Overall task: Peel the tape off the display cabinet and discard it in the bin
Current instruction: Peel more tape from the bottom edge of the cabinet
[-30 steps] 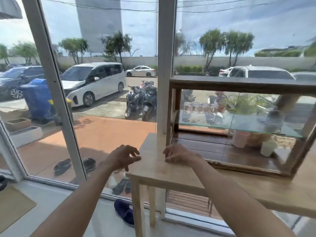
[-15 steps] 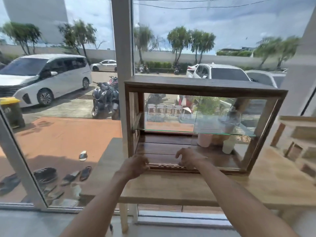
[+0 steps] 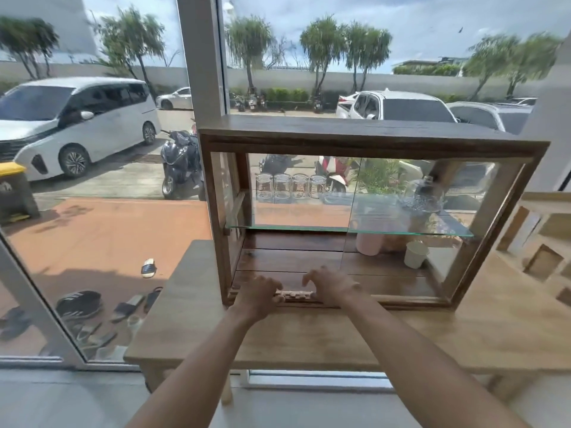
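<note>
The display cabinet (image 3: 367, 140) is dark wood with glass panes and stands on a light wooden table by the window. A pale strip of tape (image 3: 294, 294) runs along its bottom front rail. My left hand (image 3: 258, 294) is curled over the tape's left end, fingertips pinched on it. My right hand (image 3: 332, 287) rests on the rail at the tape's right end, fingers spread. Where the tape ends under either hand is hidden. No indoor bin is in view.
Inside the cabinet a glass shelf (image 3: 309, 227) carries several glass jars (image 3: 290, 186), with a white cup (image 3: 415, 254) and a pink cup (image 3: 369, 246) below. The wooden table (image 3: 191, 307) ends at left near the window frame (image 3: 202, 57). A yellow-lidded bin (image 3: 14, 193) stands outside the glass.
Both hands moved from the table's left corner forward onto the cabinet's bottom front rail. The view swung right and centred on the cabinet.
</note>
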Demonstrator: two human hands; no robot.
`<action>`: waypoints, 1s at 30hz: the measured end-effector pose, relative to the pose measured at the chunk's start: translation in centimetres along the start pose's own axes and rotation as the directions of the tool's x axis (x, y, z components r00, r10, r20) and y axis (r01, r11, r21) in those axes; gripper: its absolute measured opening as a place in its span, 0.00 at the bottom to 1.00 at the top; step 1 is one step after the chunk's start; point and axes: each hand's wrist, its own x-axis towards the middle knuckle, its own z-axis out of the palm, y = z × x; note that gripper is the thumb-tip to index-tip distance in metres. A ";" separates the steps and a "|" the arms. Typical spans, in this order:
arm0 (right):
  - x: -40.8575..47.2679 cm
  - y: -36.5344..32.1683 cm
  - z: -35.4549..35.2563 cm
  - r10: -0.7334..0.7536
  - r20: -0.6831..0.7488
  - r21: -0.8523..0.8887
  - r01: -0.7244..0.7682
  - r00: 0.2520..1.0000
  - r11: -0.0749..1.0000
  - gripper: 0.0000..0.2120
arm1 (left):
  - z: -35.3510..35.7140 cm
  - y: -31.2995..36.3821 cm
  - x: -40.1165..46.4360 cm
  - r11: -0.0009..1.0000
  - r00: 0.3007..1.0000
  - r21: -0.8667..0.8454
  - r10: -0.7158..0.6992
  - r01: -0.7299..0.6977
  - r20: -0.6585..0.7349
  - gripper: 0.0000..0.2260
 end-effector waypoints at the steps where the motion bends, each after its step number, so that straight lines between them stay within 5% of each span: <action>1: 0.2 0.1 0.1 -0.006 -0.001 0.001 0.006 1.000 1.000 0.18 | 0.2 0.0 0.2 1.000 1.000 -0.010 0.009 -0.009 0.002 0.13; 18: 0.8 0.8 0.8 -0.108 -0.042 0.004 0.108 0.993 0.994 0.14 | 0.4 0.9 1.8 0.986 0.984 -0.042 0.160 -0.163 -0.076 0.08; 30: 0.8 0.9 1.5 -0.134 -0.070 0.161 0.144 0.988 0.976 0.12 | 0.5 0.7 1.3 0.980 0.978 -0.074 0.179 -0.187 -0.106 0.07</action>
